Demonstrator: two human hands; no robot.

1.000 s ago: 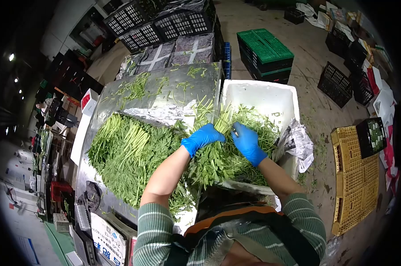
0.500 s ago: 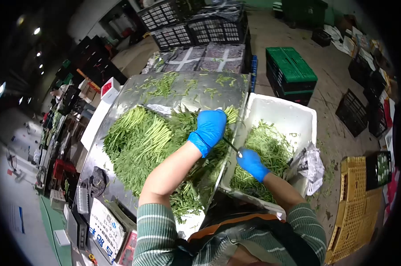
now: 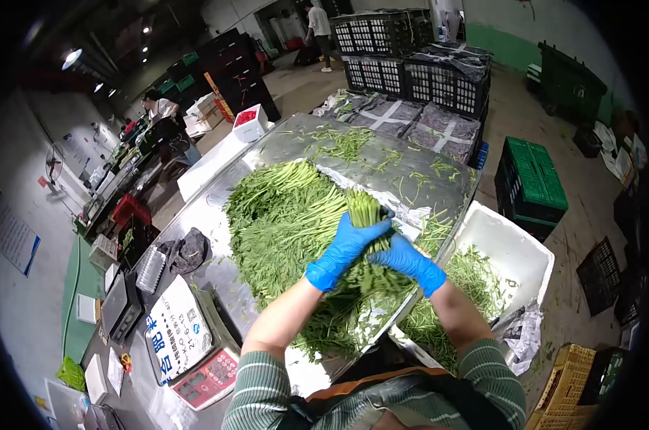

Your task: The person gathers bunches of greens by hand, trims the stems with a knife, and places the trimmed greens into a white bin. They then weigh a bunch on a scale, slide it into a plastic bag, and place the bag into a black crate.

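My left hand [image 3: 349, 247], in a blue glove, is wrapped round a bundle of green stems [image 3: 364, 208] whose cut ends point up. Beside it my right hand [image 3: 404, 259], also gloved in blue, presses closed against the lower, leafy part of the same bundle. A large heap of leafy greens [image 3: 274, 222] lies to the left on the metal table [image 3: 303, 136]. To the right a white foam box [image 3: 536, 251] holds loose stems and leaves [image 3: 475, 279]. Whether the right hand also holds a tool is hidden.
Black crates [image 3: 446, 86] stand behind the table, and green-lidded crates [image 3: 536, 175] at the right. A scale [image 3: 206, 380] and a dark cloth [image 3: 188, 251] are at the left. Two people are in the background, one standing [image 3: 318, 29], one by a side table [image 3: 159, 107].
The view has swung left. My right hand has moved from over the foam box to the bundle beside my left hand. The dark, thin tool it held is no longer visible.
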